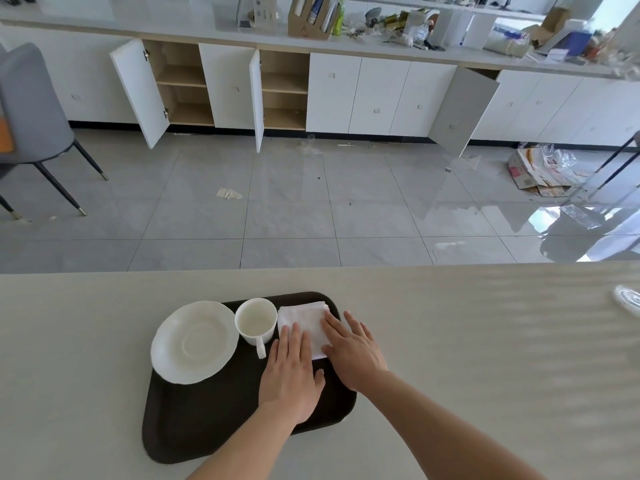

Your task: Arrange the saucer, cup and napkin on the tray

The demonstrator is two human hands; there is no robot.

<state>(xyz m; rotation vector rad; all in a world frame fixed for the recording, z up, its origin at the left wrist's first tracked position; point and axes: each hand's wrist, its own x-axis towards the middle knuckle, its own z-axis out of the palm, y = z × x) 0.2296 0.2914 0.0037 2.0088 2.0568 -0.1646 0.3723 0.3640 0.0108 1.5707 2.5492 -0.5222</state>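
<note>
A dark brown tray (194,420) lies on the pale table. On its far left rests a white saucer (195,342), overhanging the tray's left rim. A white cup (255,322) stands upright beside the saucer, its handle pointing toward me. A folded white napkin (304,320) lies on the tray's far right corner. My left hand (292,372) lies flat, fingers together, with its fingertips on the napkin's near left part. My right hand (353,351) lies flat with fingers spread over the napkin's right side. Neither hand grips anything.
The table's far edge (311,270) runs just beyond the tray. A clear plastic item (628,301) sits at the table's right edge. Beyond are a tiled floor, white cabinets with open doors, and a grey chair (31,109) at the left.
</note>
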